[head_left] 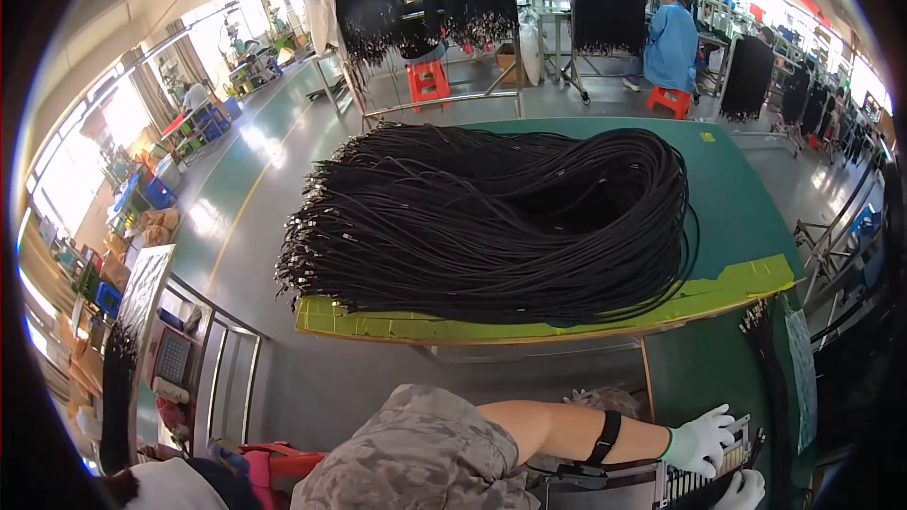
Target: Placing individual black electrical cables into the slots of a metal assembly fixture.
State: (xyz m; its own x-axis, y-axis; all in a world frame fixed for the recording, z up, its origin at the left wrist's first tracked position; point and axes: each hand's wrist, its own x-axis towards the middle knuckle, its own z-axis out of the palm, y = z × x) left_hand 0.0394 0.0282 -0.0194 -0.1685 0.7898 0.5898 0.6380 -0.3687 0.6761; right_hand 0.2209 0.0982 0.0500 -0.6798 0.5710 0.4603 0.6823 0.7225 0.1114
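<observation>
My left hand point(702, 440), in a white glove, reaches to the lower right with its fingers apart. It lies over a pale slotted rack point(737, 458), touching its edge. My right hand point(744, 491), also white-gloved, is partly cut off by the lower edge. Its fingers are bent around black cables point(707, 493) beside the rack; their grip is partly hidden. Another bundle of black cables point(775, 387) with metal ends lies on the green side table point(694, 364) just beyond my hands.
A large looped heap of black cables point(491, 227) covers much of the green table point(746, 198), metal-tipped ends at left. Yellow-green tape point(746, 281) lines its near edge. Racks of hanging cables point(609, 9) stand behind. A person in a blue coat point(671, 47) sits on a red stool point(669, 102).
</observation>
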